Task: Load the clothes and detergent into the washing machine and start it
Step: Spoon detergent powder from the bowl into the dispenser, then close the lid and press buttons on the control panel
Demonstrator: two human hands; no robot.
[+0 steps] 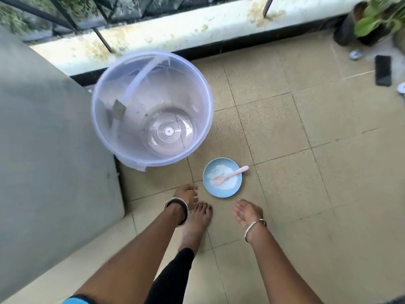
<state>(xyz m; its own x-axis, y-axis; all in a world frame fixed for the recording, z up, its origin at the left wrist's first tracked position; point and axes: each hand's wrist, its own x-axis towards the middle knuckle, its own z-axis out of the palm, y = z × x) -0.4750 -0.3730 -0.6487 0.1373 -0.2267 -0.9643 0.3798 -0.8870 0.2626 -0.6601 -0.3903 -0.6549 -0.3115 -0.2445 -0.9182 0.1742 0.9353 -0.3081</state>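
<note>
Tub (153, 110) of clear plastic, no legible markings, on tiled floor (306, 172) beside blue bowl (222, 177) of white powder with pink spoon (230, 175); left hand (186, 195) and right hand (247, 211) hanging down, loose, holding nothing.

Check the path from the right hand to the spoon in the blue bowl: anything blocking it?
Nothing visible. The right hand is empty and open, with bare floor tiles between it and the bowl, where the pink spoon lies.

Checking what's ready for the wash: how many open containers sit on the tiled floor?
2. The translucent round plastic tub stands by the grey block; the small blue bowl of white powder with a pink spoon lies near the feet. Others may be out of view.
</note>
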